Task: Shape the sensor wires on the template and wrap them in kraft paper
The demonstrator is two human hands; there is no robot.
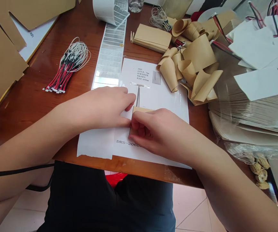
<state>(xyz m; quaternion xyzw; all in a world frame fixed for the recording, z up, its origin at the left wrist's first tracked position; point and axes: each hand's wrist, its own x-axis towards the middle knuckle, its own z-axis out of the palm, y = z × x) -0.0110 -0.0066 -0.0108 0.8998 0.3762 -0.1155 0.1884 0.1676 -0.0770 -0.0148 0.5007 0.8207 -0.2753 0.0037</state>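
Observation:
A white printed sheet (163, 100) with a diagram and text lies on the table in front of me. Over its left part rests my left hand (110, 106), thumb and fingers apart, the thumb tip meeting the fingers of my other hand. My right hand (155, 129) has its fingers curled into a pinch above a brown rectangle (141, 109) on the sheet. Most of this rectangle is covered by the hand; whether it is printed or a loose piece I cannot tell. Whatever sits in the pinch is hidden. A strip of clear labels (110, 54) runs back from the left hand.
At left lie a bundle of red-black wires with white leads (68, 67) and a cardboard box (1, 54). Behind stands a label roll (102, 11). Stacked brown paper (153, 37), curled brown pieces (196, 64) and bagged white sheets (245, 119) fill the right side.

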